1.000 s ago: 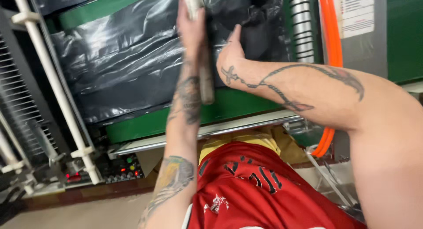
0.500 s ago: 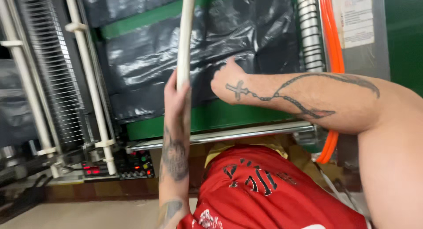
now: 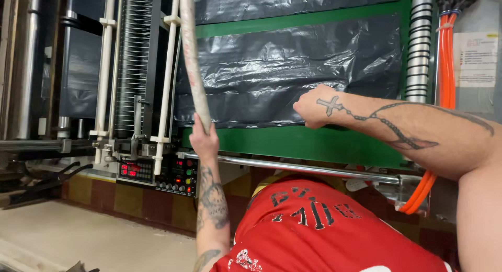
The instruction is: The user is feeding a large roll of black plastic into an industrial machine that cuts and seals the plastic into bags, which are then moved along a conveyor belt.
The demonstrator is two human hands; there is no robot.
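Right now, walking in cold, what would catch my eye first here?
Probably the long pale tube rising up the frame's left-centre, gripped at its lower end by the left hand. Next, the right hand, fisted against the crinkled black plastic sheet on the green machine frame, with bright orange cables on the right.

White rectangular label (image 3: 475, 60) upper right; red-lit display panel (image 3: 136, 170) lower left.

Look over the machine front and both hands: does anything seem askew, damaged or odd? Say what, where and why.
The long white tube in the left hand leans across the frame, while the white rods beside it stand upright. The black plastic sheet under the right hand is wrinkled and baggy, not flat against the green frame. Nothing looks spilled or broken.
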